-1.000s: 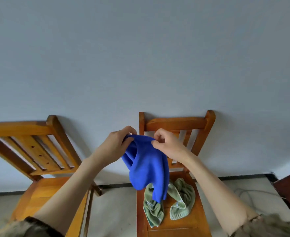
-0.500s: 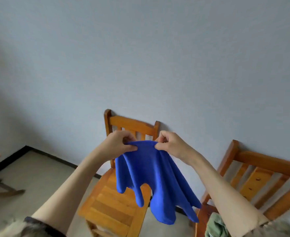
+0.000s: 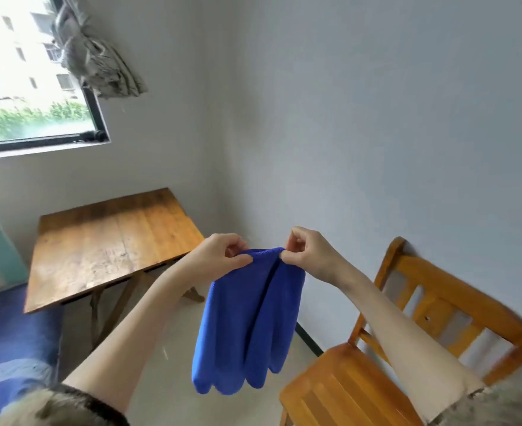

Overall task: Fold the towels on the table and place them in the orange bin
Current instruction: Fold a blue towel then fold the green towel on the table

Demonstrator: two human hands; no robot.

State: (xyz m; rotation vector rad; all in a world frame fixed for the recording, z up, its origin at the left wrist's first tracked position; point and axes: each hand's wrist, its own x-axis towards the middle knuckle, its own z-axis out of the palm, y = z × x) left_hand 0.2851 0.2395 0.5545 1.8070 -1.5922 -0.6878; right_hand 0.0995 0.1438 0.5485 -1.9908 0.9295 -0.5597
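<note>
Left hand (image 3: 222,256) and right hand (image 3: 305,253) each pinch top edge of towel (image 3: 247,321), close together; towel hangs below them in air. Since 1 s ago view turned: table (image 3: 106,241) now left of hands, chair (image 3: 407,348) right. Probably carrying towel to table for folding. Bin not visible.

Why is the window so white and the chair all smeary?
Head view: daylight overexposes the window, washing out the outside; the wooden chair at the right edge is motion-blurred; the wide lens tilts the walls and table; the blue towel stays fairly sharp.
</note>
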